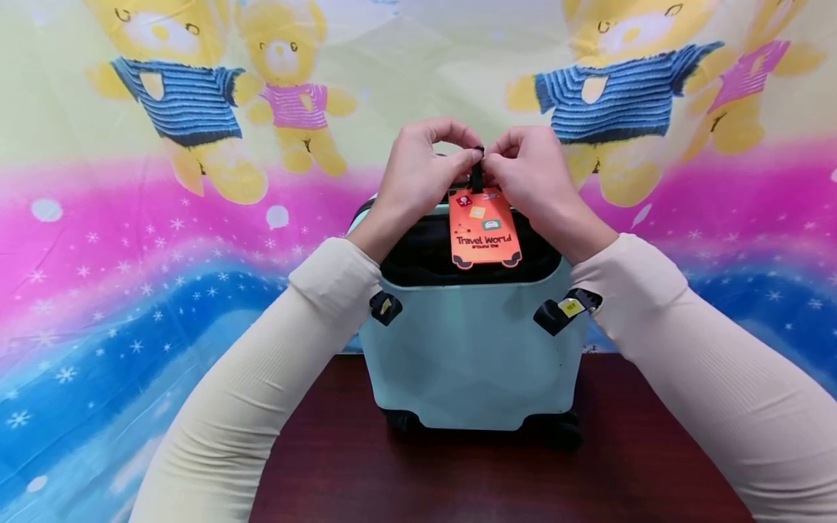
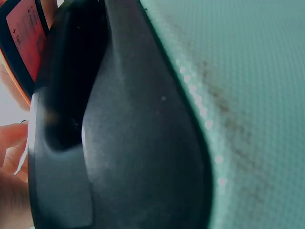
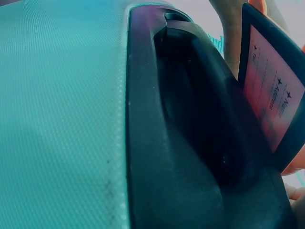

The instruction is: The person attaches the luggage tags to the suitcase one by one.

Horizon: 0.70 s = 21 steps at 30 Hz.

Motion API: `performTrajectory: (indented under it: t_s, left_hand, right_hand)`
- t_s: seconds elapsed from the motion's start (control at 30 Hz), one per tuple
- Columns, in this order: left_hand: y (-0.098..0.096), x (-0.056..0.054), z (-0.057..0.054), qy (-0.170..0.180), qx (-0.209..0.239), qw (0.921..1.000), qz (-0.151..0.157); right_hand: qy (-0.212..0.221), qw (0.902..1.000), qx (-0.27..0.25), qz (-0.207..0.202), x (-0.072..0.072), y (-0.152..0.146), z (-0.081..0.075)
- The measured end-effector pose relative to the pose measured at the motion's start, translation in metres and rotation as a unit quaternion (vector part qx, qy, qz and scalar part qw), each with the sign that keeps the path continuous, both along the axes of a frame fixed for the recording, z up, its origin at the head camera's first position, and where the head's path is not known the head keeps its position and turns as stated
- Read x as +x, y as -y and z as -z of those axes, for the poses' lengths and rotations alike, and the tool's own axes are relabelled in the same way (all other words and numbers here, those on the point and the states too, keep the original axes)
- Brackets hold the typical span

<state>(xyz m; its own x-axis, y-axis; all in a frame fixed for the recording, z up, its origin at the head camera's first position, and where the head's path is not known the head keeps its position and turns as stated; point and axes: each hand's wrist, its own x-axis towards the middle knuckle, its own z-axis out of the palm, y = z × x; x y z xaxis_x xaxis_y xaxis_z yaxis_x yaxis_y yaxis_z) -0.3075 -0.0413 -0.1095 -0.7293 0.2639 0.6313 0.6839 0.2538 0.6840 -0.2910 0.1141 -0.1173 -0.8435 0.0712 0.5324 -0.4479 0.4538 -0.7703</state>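
Observation:
A mint-green suitcase stands upright with a black recessed handle area at its top. An orange luggage tag printed "Travel World" hangs over that recess by a black strap. My left hand pinches the strap's upper end between thumb and index finger. From the other side, my right hand pinches at the same spot with curled fingers. In the right wrist view the tag's other face shows a card with name and address lines. The left wrist view catches only the tag's edge beside the black recess.
The suitcase's black wheels rest on a dark reddish-brown table. Behind it hangs a colourful cloth printed with teddy bears and snowflakes. Black wrist straps sit in front of the suitcase at both cuffs.

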Motion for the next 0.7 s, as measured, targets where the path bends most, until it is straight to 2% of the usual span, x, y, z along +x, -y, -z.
performTrajectory:
  t_s: [0.27,0.37,0.5,0.7]
  left_hand:
    - [0.0,0.0038,0.0002,-0.02,-0.011,0.9997,-0.009]
    - [0.0002,0.004,0.001,-0.018,0.0,0.9998,-0.009]
    - [0.0006,0.0019,0.0033,0.018,0.04,0.999,0.011]
    - [0.002,0.0003,0.0085,0.088,0.091,0.991,0.042]
  right_hand:
    - [0.006,1.0,0.004,0.0,0.001,-0.0006,-0.0016]
    - [-0.002,0.9999,0.011,0.003,0.001,-0.0006,-0.0012]
    - [-0.024,0.9994,0.023,0.004,0.0007,-0.0015,0.0018]
    - [-0.038,0.999,0.025,0.004,0.001,-0.0022,0.0051]
